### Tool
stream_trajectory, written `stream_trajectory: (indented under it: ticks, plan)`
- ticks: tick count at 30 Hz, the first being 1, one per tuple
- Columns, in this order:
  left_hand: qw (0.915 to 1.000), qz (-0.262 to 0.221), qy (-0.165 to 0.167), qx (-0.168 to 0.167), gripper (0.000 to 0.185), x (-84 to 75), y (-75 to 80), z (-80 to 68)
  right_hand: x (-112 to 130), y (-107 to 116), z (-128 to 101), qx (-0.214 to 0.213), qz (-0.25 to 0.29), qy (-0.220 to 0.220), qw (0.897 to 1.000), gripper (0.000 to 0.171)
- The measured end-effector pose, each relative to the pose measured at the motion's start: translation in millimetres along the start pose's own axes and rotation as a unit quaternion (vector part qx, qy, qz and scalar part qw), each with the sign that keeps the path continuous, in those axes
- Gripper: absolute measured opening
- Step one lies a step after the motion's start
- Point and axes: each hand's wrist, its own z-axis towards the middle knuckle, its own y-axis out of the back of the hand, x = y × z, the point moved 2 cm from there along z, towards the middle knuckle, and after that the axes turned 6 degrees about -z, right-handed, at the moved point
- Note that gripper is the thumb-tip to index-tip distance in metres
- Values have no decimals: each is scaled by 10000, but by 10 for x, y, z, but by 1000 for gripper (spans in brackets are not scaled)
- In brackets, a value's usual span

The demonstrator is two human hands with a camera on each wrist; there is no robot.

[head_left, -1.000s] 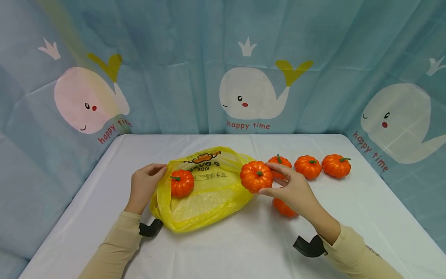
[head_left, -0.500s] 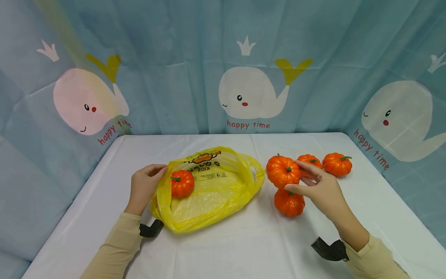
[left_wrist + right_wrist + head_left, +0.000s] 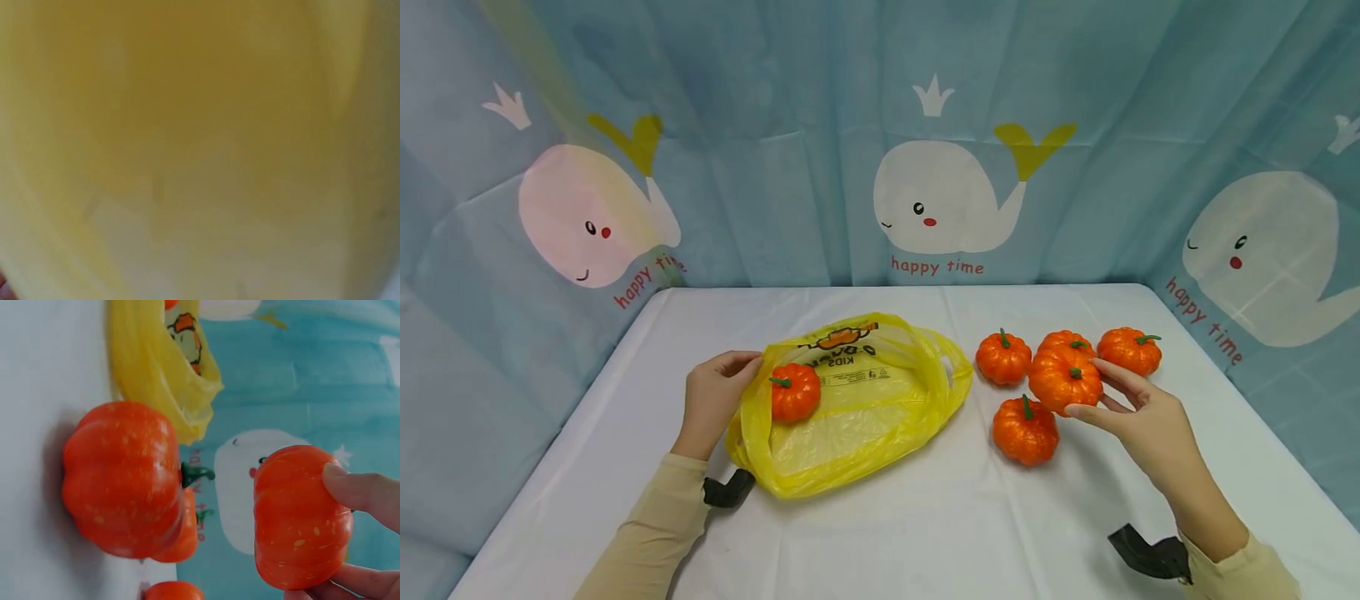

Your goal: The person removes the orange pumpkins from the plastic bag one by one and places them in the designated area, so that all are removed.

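The left hand [image 3: 715, 402] grips the rim of the yellow bag [image 3: 850, 417], one pumpkin [image 3: 794, 392] inside by its fingers. The right hand [image 3: 1142, 421] pinches another pumpkin [image 3: 1064, 379].

Even, bright light is falling from above in the head view, leaving only soft, short shadows under the pumpkins [image 3: 1025, 430] on the table [image 3: 880, 533]. The backdrop is bowing at the edges from lens distortion. The left wrist view is showing nothing but a blurred yellow bag [image 3: 200, 150]. The right wrist view is looking slightly soft.
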Motion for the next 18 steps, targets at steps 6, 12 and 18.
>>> stream_trajectory:
  ticks: [6,12,18]
  plan:
    - [10000,6,29,13,32,4,-1,3,-138,49,0,-75,-79,-167,9998,89]
    - [10000,22,-41,7,31,11,-9,2,-303,86,7,-1,-117,-374,9992,92]
    - [10000,43,-76,-8,31,21,-6,8,-447,77,43,-18,-230,-439,9988,91]
